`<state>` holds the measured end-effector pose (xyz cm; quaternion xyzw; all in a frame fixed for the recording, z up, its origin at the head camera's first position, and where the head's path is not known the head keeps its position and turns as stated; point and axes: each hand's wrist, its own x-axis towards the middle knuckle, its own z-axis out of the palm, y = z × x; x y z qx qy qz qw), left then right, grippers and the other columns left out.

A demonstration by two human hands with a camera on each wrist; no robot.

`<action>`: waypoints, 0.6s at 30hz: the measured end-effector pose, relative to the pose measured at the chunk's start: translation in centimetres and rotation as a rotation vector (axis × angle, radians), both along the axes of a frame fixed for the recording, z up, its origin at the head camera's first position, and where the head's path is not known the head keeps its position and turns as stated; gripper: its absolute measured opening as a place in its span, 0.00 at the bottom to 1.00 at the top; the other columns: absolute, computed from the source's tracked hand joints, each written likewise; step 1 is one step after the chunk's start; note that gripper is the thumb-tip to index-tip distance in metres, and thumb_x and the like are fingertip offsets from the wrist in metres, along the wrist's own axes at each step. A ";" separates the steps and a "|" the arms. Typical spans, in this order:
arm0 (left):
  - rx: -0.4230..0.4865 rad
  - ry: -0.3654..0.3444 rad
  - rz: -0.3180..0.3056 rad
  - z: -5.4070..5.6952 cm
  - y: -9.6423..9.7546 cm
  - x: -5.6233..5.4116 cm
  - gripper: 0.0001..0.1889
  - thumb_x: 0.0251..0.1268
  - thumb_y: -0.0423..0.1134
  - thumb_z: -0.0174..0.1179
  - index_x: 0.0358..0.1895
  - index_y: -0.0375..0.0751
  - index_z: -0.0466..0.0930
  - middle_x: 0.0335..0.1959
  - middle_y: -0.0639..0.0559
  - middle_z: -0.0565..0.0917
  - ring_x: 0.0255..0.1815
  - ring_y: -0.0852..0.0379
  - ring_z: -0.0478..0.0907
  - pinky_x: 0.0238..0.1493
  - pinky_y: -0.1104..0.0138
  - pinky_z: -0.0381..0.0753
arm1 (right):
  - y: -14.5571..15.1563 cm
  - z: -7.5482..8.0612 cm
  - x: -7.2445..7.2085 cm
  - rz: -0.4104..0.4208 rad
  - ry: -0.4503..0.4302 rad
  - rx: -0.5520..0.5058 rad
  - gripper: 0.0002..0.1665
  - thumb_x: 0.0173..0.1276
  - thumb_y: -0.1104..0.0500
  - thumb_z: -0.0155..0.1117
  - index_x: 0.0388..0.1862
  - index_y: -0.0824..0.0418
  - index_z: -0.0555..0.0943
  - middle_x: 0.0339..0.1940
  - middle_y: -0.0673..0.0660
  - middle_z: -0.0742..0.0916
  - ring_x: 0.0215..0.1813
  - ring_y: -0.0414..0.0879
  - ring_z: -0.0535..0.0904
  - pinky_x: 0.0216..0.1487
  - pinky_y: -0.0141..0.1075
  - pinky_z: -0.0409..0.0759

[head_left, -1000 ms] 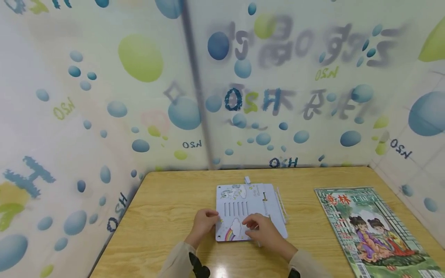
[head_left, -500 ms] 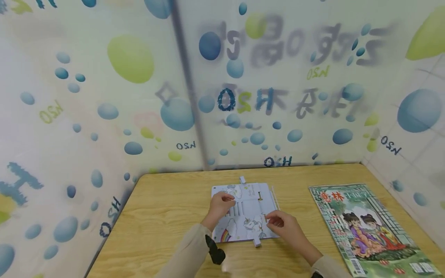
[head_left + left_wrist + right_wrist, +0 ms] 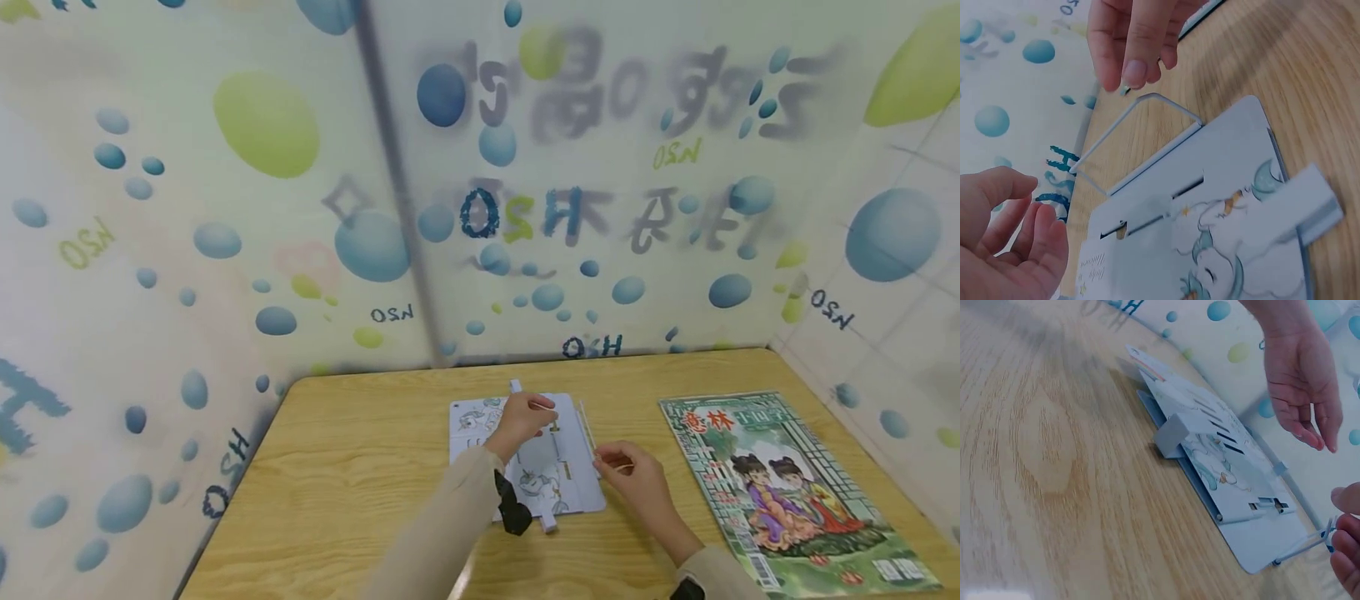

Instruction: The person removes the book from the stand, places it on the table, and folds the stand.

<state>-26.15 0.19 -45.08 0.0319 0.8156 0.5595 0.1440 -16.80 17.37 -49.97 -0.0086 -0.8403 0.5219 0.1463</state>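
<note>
A white folding book stand point(image 3: 581, 458) with unicorn and rainbow pictures lies on the table. At its right edge a bent white wire support point(image 3: 1107, 134) sticks out. My left hand point(image 3: 523, 423) hovers over the stand's far part, hiding some of its slots; the fingers point(image 3: 1041, 225) are loosely curled with nothing between them. Beside the stand's right edge is my right hand point(image 3: 633, 479), its fingertips point(image 3: 1135, 72) close to the wire with a small gap in the left wrist view. A white block-shaped clip point(image 3: 1175, 434) juts from the near edge.
To the right lies a magazine point(image 3: 795, 492) with two cartoon figures on its cover. The wooden table point(image 3: 352, 467) meets a curtain-like wall point(image 3: 480, 292) with bubble prints behind it. A small white tab point(image 3: 515, 386) projects from the stand's far edge.
My left hand has moved from the stand's left edge rightward and across its top. The right hand has moved from the stand's near part to beside the wire. The view has turned slightly right.
</note>
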 end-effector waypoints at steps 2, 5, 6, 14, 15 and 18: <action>0.009 0.003 -0.010 0.0 0.7 -0.3 0.11 0.57 0.33 0.62 0.43 0.33 0.80 0.32 0.50 0.80 0.38 0.45 0.78 0.37 0.58 0.79 | 0.2 -0.2 -0.2 -0.011 -0.003 0.000 0.08 0.53 0.68 0.69 0.34 0.66 0.82 0.30 0.55 0.84 0.33 0.44 0.79 0.33 0.30 0.77; 0.004 0.007 -0.004 -0.2 1.6 -0.7 0.13 0.57 0.33 0.62 0.45 0.33 0.79 0.32 0.49 0.80 0.38 0.42 0.78 0.37 0.56 0.78 | 0.4 -0.6 -0.5 -0.020 -0.015 -0.002 0.09 0.53 0.67 0.70 0.34 0.66 0.82 0.31 0.56 0.84 0.33 0.44 0.79 0.34 0.30 0.78; 0.000 0.009 0.003 -0.3 1.8 -0.9 0.13 0.56 0.32 0.62 0.45 0.33 0.79 0.32 0.49 0.80 0.38 0.42 0.78 0.36 0.56 0.79 | 0.5 -0.7 -0.6 -0.021 -0.017 -0.002 0.09 0.53 0.67 0.70 0.34 0.65 0.82 0.32 0.56 0.84 0.33 0.44 0.79 0.34 0.30 0.78; -0.009 0.037 0.028 -1.2 4.0 -1.7 0.12 0.53 0.31 0.64 0.42 0.32 0.80 0.28 0.49 0.80 0.32 0.48 0.78 0.27 0.66 0.77 | 1.0 -1.3 -1.0 -0.023 -0.039 0.004 0.07 0.55 0.66 0.68 0.34 0.65 0.82 0.32 0.55 0.84 0.34 0.44 0.79 0.35 0.30 0.77; -0.008 0.035 0.031 -1.3 4.2 -1.7 0.12 0.53 0.31 0.64 0.42 0.33 0.80 0.28 0.49 0.80 0.31 0.49 0.78 0.27 0.67 0.77 | 1.0 -1.3 -1.0 -0.017 -0.038 0.001 0.07 0.56 0.65 0.68 0.34 0.65 0.82 0.32 0.55 0.84 0.34 0.44 0.79 0.35 0.30 0.77; -0.008 0.024 0.035 -1.4 4.8 -1.6 0.12 0.53 0.32 0.65 0.41 0.33 0.80 0.29 0.49 0.80 0.31 0.49 0.79 0.27 0.68 0.76 | 1.0 -1.3 -1.1 -0.003 -0.044 -0.017 0.06 0.57 0.65 0.67 0.34 0.65 0.82 0.32 0.55 0.85 0.34 0.44 0.79 0.36 0.31 0.78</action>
